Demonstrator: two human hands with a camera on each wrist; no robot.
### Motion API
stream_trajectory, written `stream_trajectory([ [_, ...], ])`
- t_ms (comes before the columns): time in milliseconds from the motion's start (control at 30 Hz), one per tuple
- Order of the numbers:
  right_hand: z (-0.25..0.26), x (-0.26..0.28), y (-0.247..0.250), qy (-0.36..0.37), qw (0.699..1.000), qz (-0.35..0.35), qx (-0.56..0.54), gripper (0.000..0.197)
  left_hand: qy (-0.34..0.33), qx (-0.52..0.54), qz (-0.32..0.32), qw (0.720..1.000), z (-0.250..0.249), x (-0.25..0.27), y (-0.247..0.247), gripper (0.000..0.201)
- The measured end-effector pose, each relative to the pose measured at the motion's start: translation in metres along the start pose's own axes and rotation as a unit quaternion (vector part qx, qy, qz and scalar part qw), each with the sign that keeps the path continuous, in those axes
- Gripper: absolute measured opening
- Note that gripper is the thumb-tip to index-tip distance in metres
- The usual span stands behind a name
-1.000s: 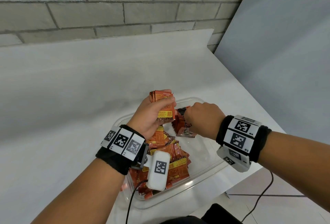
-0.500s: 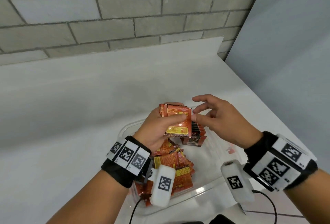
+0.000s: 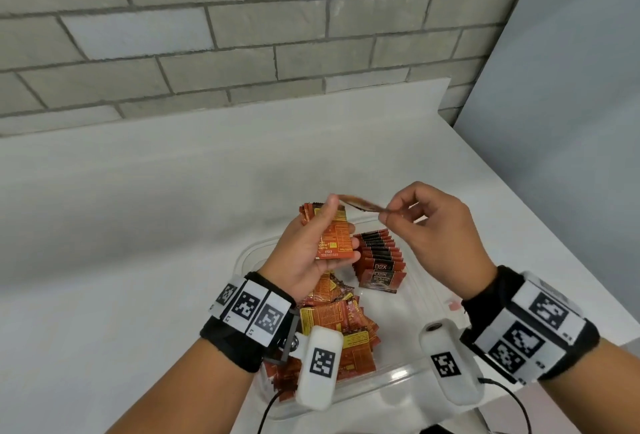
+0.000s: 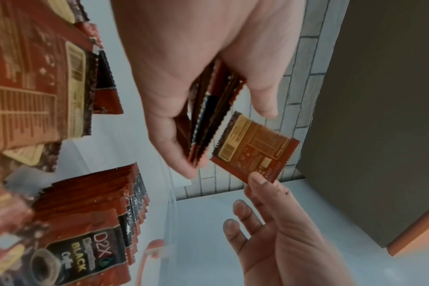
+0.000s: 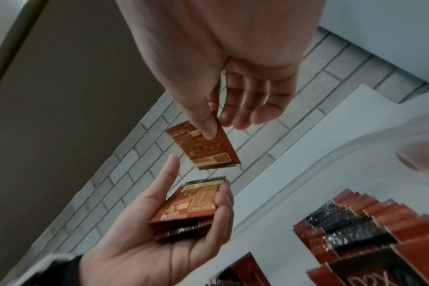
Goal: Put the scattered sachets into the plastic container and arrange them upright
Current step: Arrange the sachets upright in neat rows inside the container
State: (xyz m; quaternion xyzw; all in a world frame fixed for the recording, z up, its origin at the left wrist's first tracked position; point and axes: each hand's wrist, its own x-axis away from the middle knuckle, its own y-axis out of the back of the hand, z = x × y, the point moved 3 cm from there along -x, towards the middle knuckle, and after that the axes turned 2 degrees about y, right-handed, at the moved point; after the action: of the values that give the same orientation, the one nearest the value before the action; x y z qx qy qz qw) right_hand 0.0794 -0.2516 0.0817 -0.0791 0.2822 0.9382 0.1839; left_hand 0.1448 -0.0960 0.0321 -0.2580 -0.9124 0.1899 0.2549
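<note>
From the head view, the left hand [image 3: 308,253] is raised over the clear plastic container [image 3: 391,376] with its fingers curled round a small stack of sachets [image 3: 334,239], printed back facing up. Just to its right, the right hand [image 3: 436,233] pinches a single sachet [image 3: 360,206] between thumb and forefinger, blurred and apart from the stack. Down in the container a row of sachets [image 3: 379,257] stands leaning along the far side, and a loose heap [image 3: 339,326] lies at the near end (all on a white table [image 3: 138,226] against a grey brick wall [image 3: 242,35]). The left wrist view shows the stack edge-on [image 4: 206,123] clamped between thumb and fingers, the lone sachet [image 4: 256,148] just beyond it, held at one corner by the other hand's fingertips [image 4: 258,180]. In the right wrist view the thumb presses on the single sachet [image 5: 205,148], which hangs just above the stack [image 5: 191,209] resting in the left palm, a small gap between them; the upright row [image 5: 370,224] sits at lower right.
</note>
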Motion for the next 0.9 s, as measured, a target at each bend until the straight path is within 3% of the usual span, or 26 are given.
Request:
stream_trajectory([
  [100, 0.001, 0.006, -0.008, 0.051, 0.996, 0.061, 0.051, 0.025, -0.007, 0.033, 0.003, 0.999, -0.002, 0.001, 0.0, 0.035],
  [233, 0.0, 0.008, -0.01, 0.032, 0.978, 0.189, 0.078, 0.022, -0.025, 0.01, -0.029, 0.999, -0.005, 0.0, 0.003, 0.017],
  [367, 0.001, 0.0, -0.001, 0.006, 0.987, 0.143, 0.077, 0.024, -0.027, -0.018, -0.021, 0.999, -0.005, 0.0, 0.002, 0.016],
  [467, 0.005, -0.007, -0.001, -0.007, 0.984, 0.149, 0.098, 0.032, -0.024, -0.029, 0.003, 0.999, -0.004, 0.0, -0.002, 0.022],
  [567, 0.005, -0.009, -0.003, -0.094, 0.978, 0.166, 0.081, 0.04, -0.043, -0.022, 0.014, 0.999, -0.004, 0.001, -0.007, 0.022],
  [667, 0.003, -0.002, -0.006, -0.198, 0.965, 0.169, -0.016, 0.038, -0.06, -0.003, 0.01, 0.998, -0.006, 0.001, -0.007, 0.019],
  [767, 0.006, 0.0, -0.008, -0.168, 0.97, 0.175, -0.01, 0.031, -0.056, -0.007, 0.021, 0.998, -0.008, 0.002, -0.005, 0.018],
  [900, 0.014, -0.007, -0.007, -0.103, 0.982, 0.156, 0.024, 0.039, -0.035, -0.039, 0.051, 0.997, -0.01, 0.006, -0.002, 0.028],
])
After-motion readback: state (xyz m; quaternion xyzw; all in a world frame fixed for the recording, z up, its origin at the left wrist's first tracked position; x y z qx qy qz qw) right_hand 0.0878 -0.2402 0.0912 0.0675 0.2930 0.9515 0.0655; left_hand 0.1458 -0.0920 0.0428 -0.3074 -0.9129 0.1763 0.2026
